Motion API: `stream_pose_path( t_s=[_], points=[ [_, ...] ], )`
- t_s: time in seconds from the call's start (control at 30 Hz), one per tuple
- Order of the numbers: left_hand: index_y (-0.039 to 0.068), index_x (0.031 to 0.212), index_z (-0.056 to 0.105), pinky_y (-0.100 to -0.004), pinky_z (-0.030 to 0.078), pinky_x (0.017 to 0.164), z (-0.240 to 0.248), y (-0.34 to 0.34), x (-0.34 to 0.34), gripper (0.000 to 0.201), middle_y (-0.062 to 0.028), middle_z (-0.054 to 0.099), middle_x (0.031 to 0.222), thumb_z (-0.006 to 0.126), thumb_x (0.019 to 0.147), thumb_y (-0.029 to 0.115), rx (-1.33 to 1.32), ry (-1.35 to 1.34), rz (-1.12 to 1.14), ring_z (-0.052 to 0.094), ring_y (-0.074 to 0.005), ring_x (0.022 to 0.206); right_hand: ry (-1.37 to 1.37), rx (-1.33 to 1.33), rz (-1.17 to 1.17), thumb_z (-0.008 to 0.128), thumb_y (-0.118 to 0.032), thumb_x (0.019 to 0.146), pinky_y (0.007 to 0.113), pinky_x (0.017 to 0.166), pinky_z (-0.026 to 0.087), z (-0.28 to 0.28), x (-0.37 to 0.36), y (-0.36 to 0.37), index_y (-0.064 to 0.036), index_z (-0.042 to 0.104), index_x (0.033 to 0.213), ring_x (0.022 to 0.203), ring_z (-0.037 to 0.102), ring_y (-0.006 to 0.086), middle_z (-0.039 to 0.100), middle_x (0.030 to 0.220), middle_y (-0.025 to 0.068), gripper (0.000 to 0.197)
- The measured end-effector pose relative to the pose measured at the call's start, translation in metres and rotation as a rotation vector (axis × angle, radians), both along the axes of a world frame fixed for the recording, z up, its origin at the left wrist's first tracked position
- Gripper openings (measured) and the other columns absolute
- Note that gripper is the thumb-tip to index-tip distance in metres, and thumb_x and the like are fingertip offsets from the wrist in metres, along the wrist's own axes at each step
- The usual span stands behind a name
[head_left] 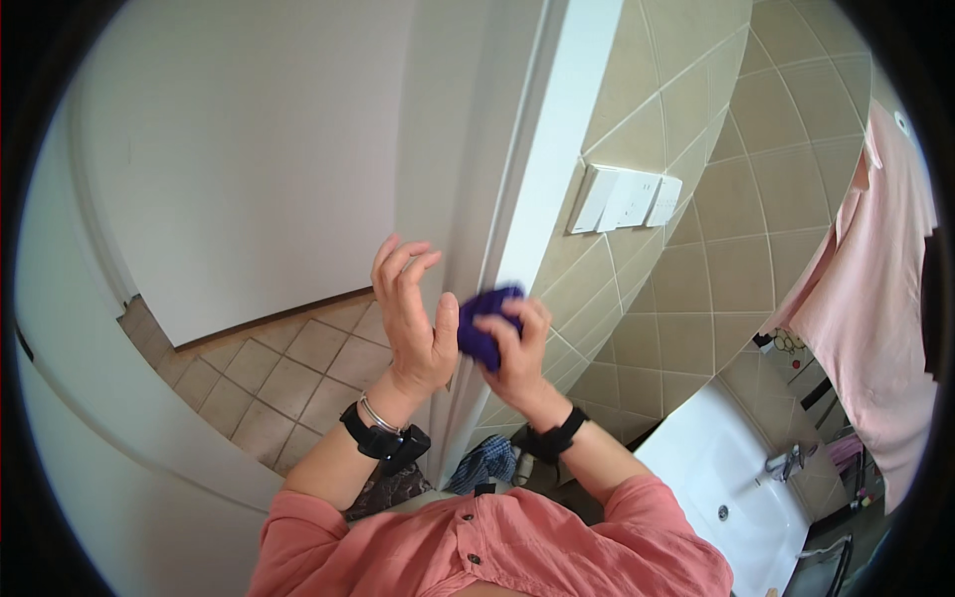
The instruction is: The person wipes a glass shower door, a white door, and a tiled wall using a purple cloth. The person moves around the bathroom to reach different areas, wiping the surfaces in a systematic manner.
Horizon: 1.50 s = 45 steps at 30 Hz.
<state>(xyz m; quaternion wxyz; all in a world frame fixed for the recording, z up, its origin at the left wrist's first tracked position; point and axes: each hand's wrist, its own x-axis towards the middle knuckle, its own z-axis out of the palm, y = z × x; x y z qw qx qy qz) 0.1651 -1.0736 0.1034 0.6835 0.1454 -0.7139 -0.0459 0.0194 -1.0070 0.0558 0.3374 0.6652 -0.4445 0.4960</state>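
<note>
The right hand (pixel 520 366) has its fingers curled over a blurred purple cloth (pixel 479 341), partly covering it; the cloth lies between both hands, at the white door frame (pixel 534 179). Just left, the left hand (pixel 416 338) is loosely open, holding nothing visible. Below the right wrist, a checked cloth (pixel 484 462) is partly hidden.

Shows large white panel (pixel 249 149) standing at upper left | has brownish floor tiles (pixel 269 363) with pale grout below it | bears beige wall tiles (pixel 691 95) on right | carries row of white switch plates (pixel 629 201) there | includes white washbasin (pixel 696 463) with chrome tap (pixel 791 463), lower right
</note>
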Motion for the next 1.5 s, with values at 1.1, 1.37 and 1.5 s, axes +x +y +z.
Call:
stream_pose_path(
  t_s=[1.1,1.37,1.5],
  points=[
    [-0.008,0.143,0.032,-0.0505,0.02,0.113,0.073,-0.021,-0.072,0.068,-0.0239,0.025,0.148,0.028,0.099,0.043,-0.221,0.041,-0.164,0.022,-0.0401,0.14,-0.313,-0.147,0.449,0.066,0.006,0.07,0.046,0.107,0.036,0.124,-0.033,-0.022,-0.0015,0.045,0.137,0.127,0.043,0.043,0.039,0.142,0.0241,0.07],
    [-0.007,0.143,0.033,-0.0554,0.017,0.113,0.068,-0.022,-0.07,0.074,-0.0252,0.028,0.147,0.027,0.098,0.051,-0.322,0.003,-0.006,0.02,-0.0435,0.14,-0.295,0.003,0.147,0.074,-0.006,0.068,0.044,0.094,0.043,0.042,-0.03,0.003,-0.0006,0.052,0.131,0.109,0.055,0.0408,0.054,0.126,0.0235,0.068],
    [-0.004,0.141,0.04,-0.0532,0.016,0.114,0.07,-0.021,-0.074,0.069,-0.0219,0.032,0.148,0.024,0.099,0.048,-0.395,-0.055,0.091,0.018,-0.0416,0.142,-0.374,0.116,0.245,0.073,-0.005,0.069,0.044,0.09,0.046,0.004,-0.04,0.015,-0.0012,0.054,0.129,0.105,0.058,0.041,0.056,0.122,0.0231,0.064]
  ],
)
